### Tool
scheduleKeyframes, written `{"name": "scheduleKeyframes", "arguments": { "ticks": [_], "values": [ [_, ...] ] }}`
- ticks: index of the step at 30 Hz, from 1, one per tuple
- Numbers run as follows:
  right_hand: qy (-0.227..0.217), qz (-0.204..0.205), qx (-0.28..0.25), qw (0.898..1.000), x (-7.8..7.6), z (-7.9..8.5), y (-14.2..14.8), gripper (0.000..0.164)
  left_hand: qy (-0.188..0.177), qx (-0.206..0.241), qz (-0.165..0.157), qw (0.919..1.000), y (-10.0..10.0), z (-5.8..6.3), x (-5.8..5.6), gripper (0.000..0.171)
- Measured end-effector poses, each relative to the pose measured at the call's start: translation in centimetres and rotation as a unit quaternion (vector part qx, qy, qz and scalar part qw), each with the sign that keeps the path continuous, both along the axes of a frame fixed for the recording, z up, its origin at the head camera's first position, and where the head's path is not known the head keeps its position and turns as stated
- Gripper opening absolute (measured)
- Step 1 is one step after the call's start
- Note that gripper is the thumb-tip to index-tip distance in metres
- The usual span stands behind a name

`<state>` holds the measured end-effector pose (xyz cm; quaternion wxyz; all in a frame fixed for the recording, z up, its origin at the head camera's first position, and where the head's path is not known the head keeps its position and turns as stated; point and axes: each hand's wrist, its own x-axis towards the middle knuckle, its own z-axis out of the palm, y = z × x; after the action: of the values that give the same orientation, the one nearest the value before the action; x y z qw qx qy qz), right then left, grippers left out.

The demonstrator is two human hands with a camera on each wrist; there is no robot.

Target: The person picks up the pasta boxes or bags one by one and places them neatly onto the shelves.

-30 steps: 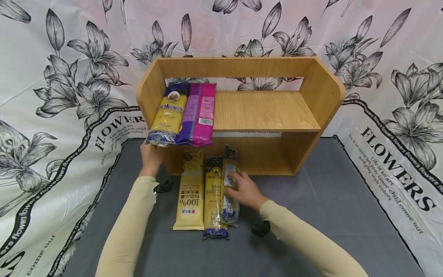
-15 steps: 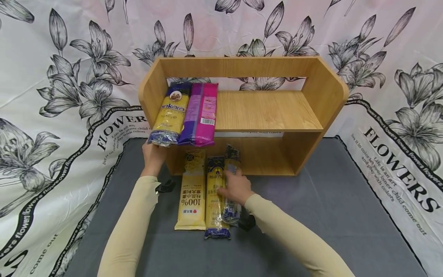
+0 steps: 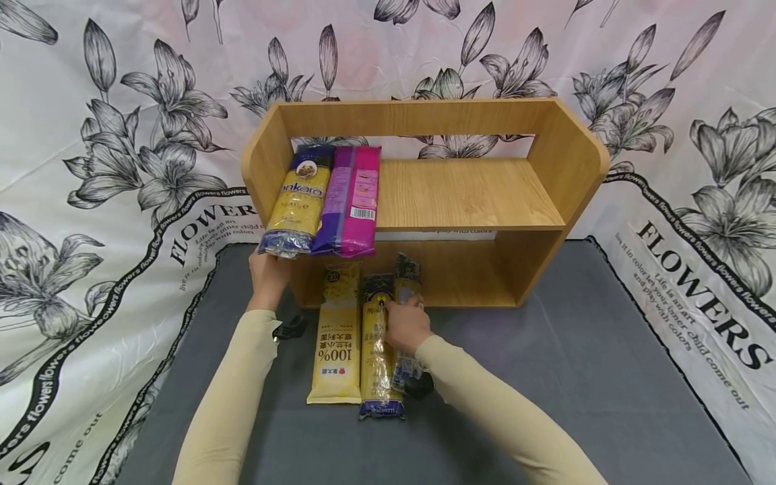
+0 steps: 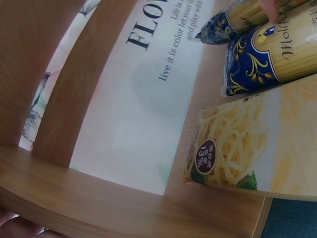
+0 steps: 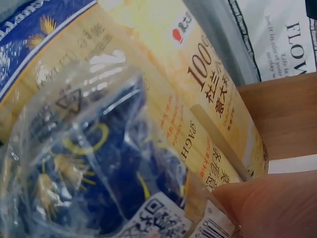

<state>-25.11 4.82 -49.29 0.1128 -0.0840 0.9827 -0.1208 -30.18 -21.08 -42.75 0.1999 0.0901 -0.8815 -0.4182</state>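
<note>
My right hand [image 3: 409,325] grips the rightmost spaghetti pack [image 3: 407,269], a clear bag with dark blue ends. In the right wrist view its crinkled end [image 5: 99,148] is close, the thumb [image 5: 272,203] along its side. Left of it lie another spaghetti pack [image 3: 380,367] with blue ends and a wide yellow pasta pack [image 3: 336,357]; their far ends reach into the lower compartment of the wooden shelf [image 3: 467,192]. My left hand [image 3: 268,277] is at the shelf's left side panel, under the overhanging yellow Ankara pasta pack [image 3: 297,202]; its fingers are mostly hidden.
On the upper board a pink and purple pack [image 3: 348,202] lies beside the Ankara pack, both jutting past the front edge. The shelf stands on a grey cloth [image 3: 503,391] before a flower-printed backdrop [image 3: 667,168].
My right hand has shifted left over the rightmost spaghetti pack, and its fingers have closed round it. The left hand and the other packs stay where they were.
</note>
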Motion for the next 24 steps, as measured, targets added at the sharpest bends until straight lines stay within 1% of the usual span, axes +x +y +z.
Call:
{"name": "scheduleKeyframes", "arguments": {
  "ticks": [3, 5, 8, 10, 14, 18, 20, 21, 22, 24],
  "values": [
    [0.005, 0.003, 0.0, 1.0, 0.0, -0.2, 0.1, 0.064, 0.0, 0.015, -0.001, 0.9999, -0.1, -0.2, 0.0, 0.04],
    [0.002, 0.002, -0.013, 1.0, 0.0, -0.2, 0.4, 0.063, -0.001, 0.018, -0.002, 0.9998, -0.1, -0.2, 0.1, 0.04],
    [-0.008, -0.004, -0.051, 0.999, -0.1, -0.3, 1.3, 0.063, 0.003, 0.006, -0.005, 1.0, -0.1, -0.2, 0.0, 0.039],
    [-0.012, -0.013, -0.092, 0.996, -0.2, -0.3, 2.2, 0.063, 0.008, -0.006, -0.006, 0.9999, -0.1, -0.1, 0.0, 0.038],
    [-0.031, -0.032, -0.181, 0.983, -0.3, -0.5, 4.4, 0.062, 0.017, -0.013, -0.007, 0.9997, 0.0, 0.0, -0.1, 0.038],
    [-0.059, -0.05, -0.253, 0.964, -0.4, -0.8, 6.7, 0.065, 0.017, 0.002, -0.003, 0.9998, 0.1, 0.0, -0.1, 0.038],
    [-0.073, -0.067, -0.277, 0.956, -0.3, -1.0, 7.6, 0.065, 0.013, 0.005, -0.002, 0.9999, 0.1, 0.0, -0.1, 0.039],
    [-0.076, -0.071, -0.284, 0.953, -0.3, -1.1, 8.0, 0.064, 0.01, 0.013, -0.001, 0.9999, 0.1, 0.0, -0.1, 0.039],
    [-0.079, -0.076, -0.288, 0.951, -0.2, -1.2, 8.4, 0.064, 0.008, 0.017, 0.0, 0.9998, 0.1, -0.1, -0.1, 0.039],
    [-0.077, -0.075, -0.289, 0.951, -0.1, -1.3, 8.9, 0.063, 0.0, 0.029, 0.002, 0.9996, 0.1, -0.2, -0.1, 0.04]
  ]
}}
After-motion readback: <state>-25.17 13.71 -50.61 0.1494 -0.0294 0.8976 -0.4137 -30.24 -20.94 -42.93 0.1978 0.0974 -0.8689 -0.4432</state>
